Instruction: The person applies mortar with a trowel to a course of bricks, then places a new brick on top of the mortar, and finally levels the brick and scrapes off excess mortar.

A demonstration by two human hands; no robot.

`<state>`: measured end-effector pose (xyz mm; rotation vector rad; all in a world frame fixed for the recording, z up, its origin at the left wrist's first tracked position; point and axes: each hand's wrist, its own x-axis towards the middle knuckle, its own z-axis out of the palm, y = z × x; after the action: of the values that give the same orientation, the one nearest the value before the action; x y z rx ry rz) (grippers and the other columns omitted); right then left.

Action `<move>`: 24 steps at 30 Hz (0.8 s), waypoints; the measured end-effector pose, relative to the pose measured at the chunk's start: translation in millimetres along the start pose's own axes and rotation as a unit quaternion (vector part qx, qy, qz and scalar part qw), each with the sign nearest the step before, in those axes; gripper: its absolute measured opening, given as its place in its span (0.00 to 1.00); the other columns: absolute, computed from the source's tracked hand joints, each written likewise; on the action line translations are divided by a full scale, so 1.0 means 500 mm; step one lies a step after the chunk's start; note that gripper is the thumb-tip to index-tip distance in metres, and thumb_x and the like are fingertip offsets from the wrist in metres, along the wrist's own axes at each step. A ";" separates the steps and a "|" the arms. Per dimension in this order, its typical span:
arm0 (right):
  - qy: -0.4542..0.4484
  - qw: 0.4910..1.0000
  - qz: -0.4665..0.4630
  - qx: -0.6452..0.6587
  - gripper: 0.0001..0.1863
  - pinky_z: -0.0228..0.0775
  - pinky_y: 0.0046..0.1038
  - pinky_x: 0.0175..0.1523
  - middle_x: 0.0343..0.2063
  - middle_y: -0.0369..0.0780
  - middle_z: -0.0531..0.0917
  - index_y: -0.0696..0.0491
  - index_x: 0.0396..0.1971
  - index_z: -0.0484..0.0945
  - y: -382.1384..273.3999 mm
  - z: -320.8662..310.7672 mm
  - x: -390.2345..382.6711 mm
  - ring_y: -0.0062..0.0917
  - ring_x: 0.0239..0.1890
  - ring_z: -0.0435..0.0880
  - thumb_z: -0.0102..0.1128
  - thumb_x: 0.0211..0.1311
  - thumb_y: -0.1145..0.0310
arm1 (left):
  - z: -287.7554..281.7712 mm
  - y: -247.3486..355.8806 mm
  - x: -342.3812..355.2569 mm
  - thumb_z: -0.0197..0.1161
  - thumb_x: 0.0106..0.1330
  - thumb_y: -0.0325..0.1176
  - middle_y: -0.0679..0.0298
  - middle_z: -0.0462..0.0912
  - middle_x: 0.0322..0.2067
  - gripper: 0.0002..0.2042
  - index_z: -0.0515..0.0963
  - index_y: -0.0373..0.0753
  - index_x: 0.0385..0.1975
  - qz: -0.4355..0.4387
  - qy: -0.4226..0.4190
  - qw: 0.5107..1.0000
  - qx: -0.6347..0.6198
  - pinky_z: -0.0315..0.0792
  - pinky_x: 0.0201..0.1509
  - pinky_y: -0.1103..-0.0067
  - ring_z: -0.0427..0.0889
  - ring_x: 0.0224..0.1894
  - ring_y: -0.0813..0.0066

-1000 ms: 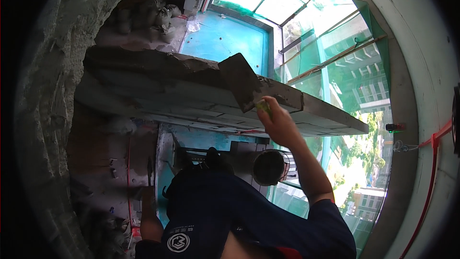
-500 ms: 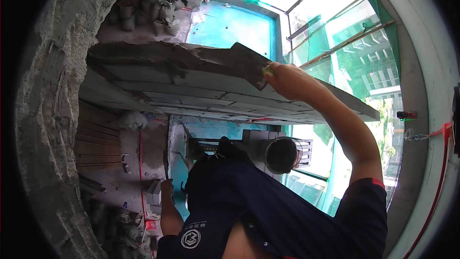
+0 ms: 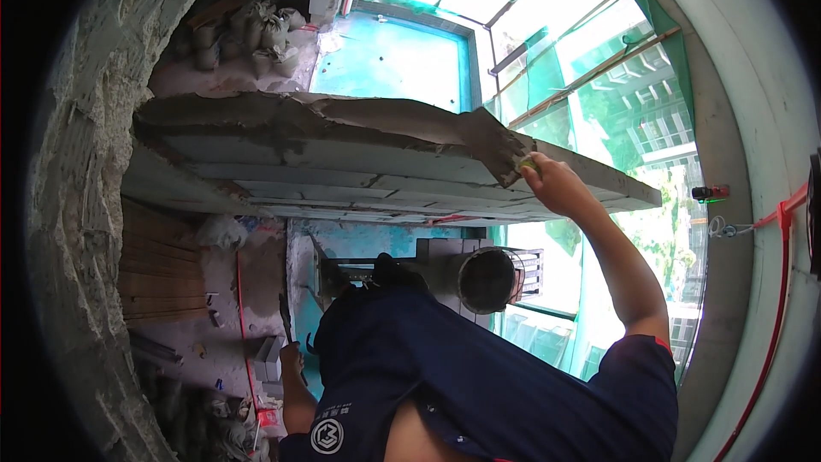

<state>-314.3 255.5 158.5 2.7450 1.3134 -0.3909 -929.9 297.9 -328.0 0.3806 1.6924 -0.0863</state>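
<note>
My right hand is closed round the yellow-green handle of a rectangular trowel. The trowel's dark blade lies against the top edge of a grey block wall, where a band of wet mortar runs leftward along the edge. Low at the left, beside my body, my left hand grips a thin dark tool, seen edge-on and partly lost in shadow.
Below are a round bucket and grey blocks. Sacks lie beyond the wall. A rough wall rises at left. Netted openings fill the right, near a red pipe and a small device.
The trowel and my right hand have shifted rightward along the wall's edge, the blade now down on the mortar band. My right arm has swung outward. My left hand still grips the dark tool.
</note>
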 end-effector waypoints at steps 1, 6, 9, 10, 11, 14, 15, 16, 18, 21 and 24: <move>0.029 1.000 0.007 0.000 0.19 0.75 0.38 0.34 0.25 0.51 0.82 0.57 0.45 0.74 0.022 0.003 -0.008 0.42 0.28 0.84 0.45 0.68 0.56 | -0.001 0.002 -0.002 0.58 0.61 0.37 0.67 0.60 0.08 0.07 0.71 0.43 0.26 -0.007 0.012 1.000 -0.015 0.51 0.10 0.75 0.57 0.07 0.75; -0.114 0.910 0.186 0.353 0.17 0.61 0.21 0.14 0.16 0.33 0.72 0.55 0.42 0.75 0.012 -0.051 -0.041 0.14 0.12 0.69 0.47 0.67 0.57 | -0.007 0.027 -0.019 0.58 0.60 0.36 0.67 0.60 0.08 0.08 0.70 0.43 0.22 -0.003 0.002 1.000 -0.022 0.51 0.10 0.76 0.59 0.07 0.74; -0.120 0.912 0.112 0.375 0.17 0.63 0.21 0.16 0.15 0.35 0.72 0.54 0.42 0.75 -0.042 -0.043 -0.049 0.16 0.12 0.70 0.44 0.69 0.56 | 0.000 0.054 -0.021 0.58 0.60 0.36 0.67 0.60 0.08 0.08 0.70 0.43 0.22 0.028 -0.013 0.999 0.032 0.52 0.09 0.76 0.60 0.07 0.74; -0.134 0.920 0.083 0.358 0.18 0.66 0.23 0.19 0.16 0.36 0.73 0.54 0.42 0.75 -0.084 -0.038 -0.023 0.17 0.13 0.71 0.44 0.69 0.56 | -0.034 0.031 0.013 0.57 0.59 0.35 0.68 0.59 0.08 0.06 0.72 0.44 0.22 0.045 -0.010 0.997 0.061 0.52 0.09 0.75 0.59 0.06 0.74; -0.147 0.928 0.060 0.337 0.18 0.68 0.25 0.22 0.17 0.36 0.74 0.55 0.41 0.75 -0.129 -0.030 -0.001 0.19 0.15 0.72 0.44 0.70 0.55 | -0.050 0.026 0.039 0.57 0.59 0.35 0.69 0.58 0.08 0.05 0.72 0.44 0.23 0.040 -0.001 0.997 0.060 0.52 0.09 0.75 0.59 0.06 0.74; -0.063 0.981 -0.027 0.183 0.18 0.74 0.38 0.35 0.26 0.47 0.82 0.57 0.39 0.72 -0.212 0.008 0.024 0.36 0.29 0.83 0.43 0.70 0.56 | -0.062 0.041 0.072 0.55 0.59 0.35 0.69 0.56 0.07 0.07 0.69 0.46 0.20 0.040 -0.037 0.995 0.086 0.50 0.08 0.74 0.57 0.05 0.74; -0.055 0.987 -0.048 0.140 0.17 0.74 0.41 0.38 0.28 0.50 0.82 0.57 0.42 0.71 -0.243 0.021 0.033 0.43 0.31 0.83 0.43 0.70 0.57 | -0.082 0.039 0.071 0.54 0.59 0.34 0.70 0.55 0.06 0.11 0.65 0.48 0.15 0.038 -0.060 0.993 0.089 0.48 0.07 0.74 0.56 0.04 0.74; -0.049 0.995 -0.029 0.083 0.17 0.73 0.44 0.41 0.29 0.54 0.82 0.56 0.46 0.69 -0.209 0.036 0.021 0.49 0.33 0.82 0.43 0.69 0.58 | -0.017 0.067 0.030 0.53 0.59 0.34 0.70 0.53 0.05 0.16 0.57 0.49 0.12 0.058 -0.037 0.988 0.142 0.47 0.08 0.74 0.54 0.04 0.74; -0.048 0.997 -0.010 0.059 0.17 0.73 0.45 0.42 0.30 0.55 0.81 0.56 0.47 0.68 -0.193 0.033 -0.004 0.50 0.35 0.82 0.44 0.69 0.58 | -0.020 0.073 0.007 0.54 0.59 0.33 0.70 0.53 0.05 0.16 0.57 0.48 0.12 0.073 -0.023 0.994 0.082 0.47 0.08 0.74 0.53 0.04 0.74; -0.033 0.999 0.021 0.024 0.18 0.73 0.46 0.43 0.30 0.56 0.81 0.56 0.49 0.66 -0.148 0.043 -0.028 0.51 0.36 0.81 0.45 0.68 0.58 | -0.011 0.091 -0.008 0.54 0.60 0.34 0.70 0.54 0.05 0.15 0.60 0.47 0.12 0.058 -0.011 0.994 0.091 0.47 0.08 0.74 0.53 0.04 0.74; 0.006 0.998 0.051 0.027 0.17 0.73 0.47 0.42 0.29 0.58 0.81 0.57 0.47 0.66 -0.097 0.035 -0.043 0.53 0.37 0.81 0.46 0.67 0.60 | -0.032 0.085 0.005 0.55 0.60 0.33 0.69 0.58 0.07 0.12 0.65 0.47 0.15 0.058 -0.009 0.992 0.115 0.50 0.09 0.74 0.56 0.06 0.74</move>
<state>-368.1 266.7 149.2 2.8484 1.1755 -0.4082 -932.9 342.9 -321.1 0.6482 1.6434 -0.2007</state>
